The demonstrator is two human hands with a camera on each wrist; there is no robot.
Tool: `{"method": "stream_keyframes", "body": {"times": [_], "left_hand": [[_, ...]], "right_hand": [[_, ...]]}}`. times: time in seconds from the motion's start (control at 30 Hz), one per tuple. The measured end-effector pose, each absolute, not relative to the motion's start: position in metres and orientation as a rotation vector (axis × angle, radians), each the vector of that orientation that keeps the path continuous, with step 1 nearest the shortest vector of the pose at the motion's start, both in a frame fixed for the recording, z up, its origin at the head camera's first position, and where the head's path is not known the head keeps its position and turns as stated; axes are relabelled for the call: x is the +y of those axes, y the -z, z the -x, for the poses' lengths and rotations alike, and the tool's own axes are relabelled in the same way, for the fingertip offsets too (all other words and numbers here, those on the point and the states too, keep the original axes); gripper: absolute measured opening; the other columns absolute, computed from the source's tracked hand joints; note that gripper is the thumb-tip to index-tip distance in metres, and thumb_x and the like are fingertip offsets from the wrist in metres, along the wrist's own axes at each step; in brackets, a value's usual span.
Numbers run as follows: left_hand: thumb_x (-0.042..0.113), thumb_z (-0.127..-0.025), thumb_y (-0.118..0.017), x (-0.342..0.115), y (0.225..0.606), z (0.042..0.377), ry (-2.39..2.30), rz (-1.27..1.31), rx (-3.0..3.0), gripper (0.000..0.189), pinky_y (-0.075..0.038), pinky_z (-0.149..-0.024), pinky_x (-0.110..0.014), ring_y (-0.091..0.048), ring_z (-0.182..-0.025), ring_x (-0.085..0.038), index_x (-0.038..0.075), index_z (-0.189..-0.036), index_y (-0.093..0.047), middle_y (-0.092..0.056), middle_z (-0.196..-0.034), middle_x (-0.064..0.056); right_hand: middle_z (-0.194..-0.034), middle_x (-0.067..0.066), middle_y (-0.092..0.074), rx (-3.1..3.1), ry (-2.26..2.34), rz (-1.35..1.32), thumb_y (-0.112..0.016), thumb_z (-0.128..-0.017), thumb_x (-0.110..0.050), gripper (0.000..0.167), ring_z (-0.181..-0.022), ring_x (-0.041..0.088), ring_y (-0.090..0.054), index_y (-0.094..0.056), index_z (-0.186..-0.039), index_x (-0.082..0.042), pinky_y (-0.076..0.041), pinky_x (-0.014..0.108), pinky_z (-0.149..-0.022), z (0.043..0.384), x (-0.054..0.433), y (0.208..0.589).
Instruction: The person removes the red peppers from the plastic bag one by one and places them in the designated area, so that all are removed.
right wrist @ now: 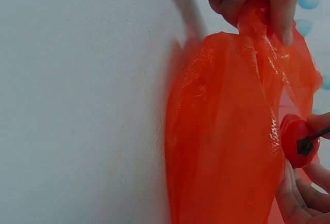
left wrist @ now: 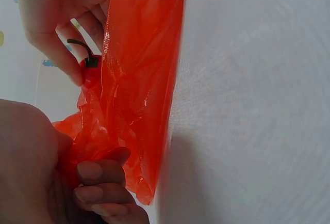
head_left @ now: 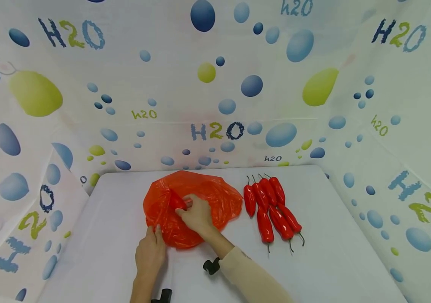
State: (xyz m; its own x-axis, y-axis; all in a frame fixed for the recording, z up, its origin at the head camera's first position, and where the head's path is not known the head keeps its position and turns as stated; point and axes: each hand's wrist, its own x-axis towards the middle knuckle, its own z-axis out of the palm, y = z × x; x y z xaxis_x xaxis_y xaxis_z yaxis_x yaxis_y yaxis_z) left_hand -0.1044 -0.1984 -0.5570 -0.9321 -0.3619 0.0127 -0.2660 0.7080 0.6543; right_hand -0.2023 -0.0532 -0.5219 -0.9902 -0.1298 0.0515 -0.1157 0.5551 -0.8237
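Observation:
A crumpled, see-through red plastic bag lies on the white table. My left hand grips the bag's gathered near-left edge, fingers curled round the plastic in the left wrist view. At the bag's mouth, my right hand pinches a glossy red chili pepper between thumb and fingers. Its dark green stem points out of the bag, and its lower part is hidden by the plastic. To the right of the bag lie several more red chili peppers in two rows, stems pointing outward.
The white table extends on both sides of the bag and peppers. Behind and beside it hangs a white cloth backdrop with blue and green spots. A black wrist mount sits on the right wrist, close above the table.

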Motion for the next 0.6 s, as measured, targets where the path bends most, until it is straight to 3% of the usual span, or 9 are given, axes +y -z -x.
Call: {"method": "stream_keyframes", "body": {"times": [0.3,0.6], "left_hand": [[0.033,-0.114,-0.035,-0.196,0.559,0.102,1.011,-0.507,-2.760,0.040,-0.048,-0.055,-0.050,-0.065,-0.068,-0.044,0.000,-0.099,-0.051,-0.058,-0.069,-0.019],[0.033,-0.114,-0.034,-0.192,0.555,0.096,1.019,-0.528,-2.750,0.042,-0.051,-0.062,-0.062,-0.065,-0.081,-0.058,-0.003,-0.099,-0.051,-0.063,-0.077,-0.029]], "right_hand": [[-0.100,-0.001,-0.077,2.726,1.542,0.220,-0.086,-0.089,-0.027,0.034,-0.085,0.012,-0.071,-0.071,-0.117,-0.015,-0.060,0.030,-0.074,0.192,-0.038,0.519],[-0.099,-0.002,-0.076,2.731,1.613,0.276,-0.086,-0.088,-0.026,0.037,-0.082,0.008,-0.069,-0.071,-0.120,-0.014,-0.059,0.027,-0.073,0.183,-0.028,0.524]]}}
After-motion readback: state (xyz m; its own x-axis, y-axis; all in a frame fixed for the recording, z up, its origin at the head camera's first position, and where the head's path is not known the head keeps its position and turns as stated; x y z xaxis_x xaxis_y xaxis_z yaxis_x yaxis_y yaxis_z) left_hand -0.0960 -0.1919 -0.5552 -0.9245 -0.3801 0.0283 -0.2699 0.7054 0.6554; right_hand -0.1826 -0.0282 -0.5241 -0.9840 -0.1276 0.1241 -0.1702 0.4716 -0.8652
